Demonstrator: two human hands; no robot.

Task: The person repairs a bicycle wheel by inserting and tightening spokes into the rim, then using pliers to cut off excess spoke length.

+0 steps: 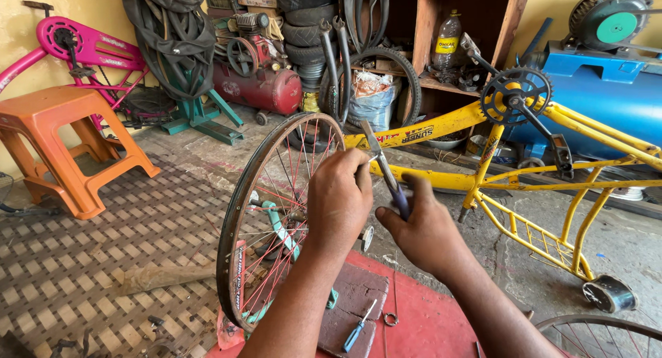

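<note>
A cluttered cycle workshop with a concrete floor (620,247). One spoked wheel (276,213), one yellow frame (524,185), one orange stool (62,144). Right hand (424,230) clenches pliers (386,172); left hand (338,199) pinches a spoke, hidden

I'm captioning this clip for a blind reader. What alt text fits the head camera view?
Two bare hands work at a spoked bicycle wheel held upright in a stand: the left hand pinches something small near the rim, and the right hand grips pliers. A yellow bicycle frame lies upside down behind, with an orange stool to the left.
</note>
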